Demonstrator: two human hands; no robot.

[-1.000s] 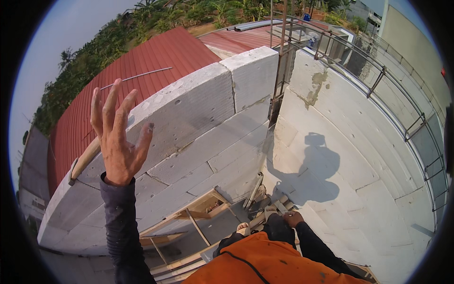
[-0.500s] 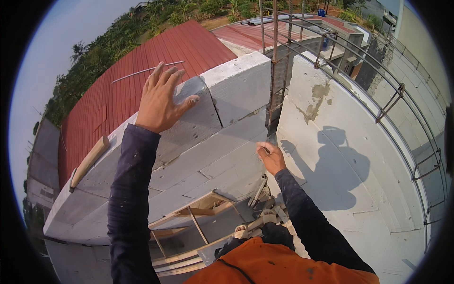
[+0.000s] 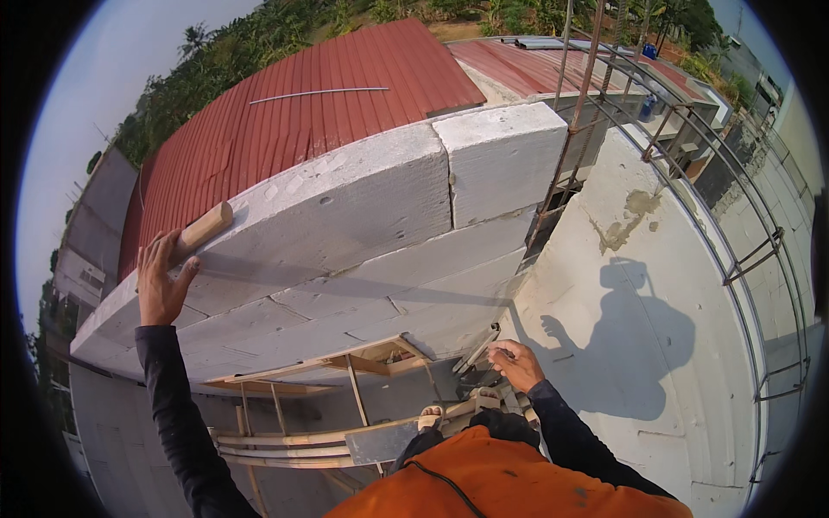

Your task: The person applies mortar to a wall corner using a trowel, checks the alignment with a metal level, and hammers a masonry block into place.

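My left hand (image 3: 162,281) rests on the top edge of the pale block wall (image 3: 345,203). Its fingers are stretched out and the thumb stands apart, at the lower end of a tool with a thick wooden handle (image 3: 205,231) lying on that edge. The tool's other end is hidden by the hand. My right hand (image 3: 515,364) hangs in the air before my body with its fingers curled together; whether anything small is in them is hidden. A white block (image 3: 501,160) sits at the end of the top course, by upright steel bars (image 3: 580,112).
On the right stands a second pale wall (image 3: 596,328) with a mortar patch (image 3: 629,220) and my shadow. A curved rebar cage (image 3: 734,198) runs above it. Below are a timber frame (image 3: 352,388) and bamboo poles (image 3: 285,451) near my feet. A red metal roof (image 3: 319,104) lies beyond.
My left hand has moved left along the wall top, from the blocks near the corner to the wooden-handled tool. My right hand has lowered slightly, and the view has shifted left.
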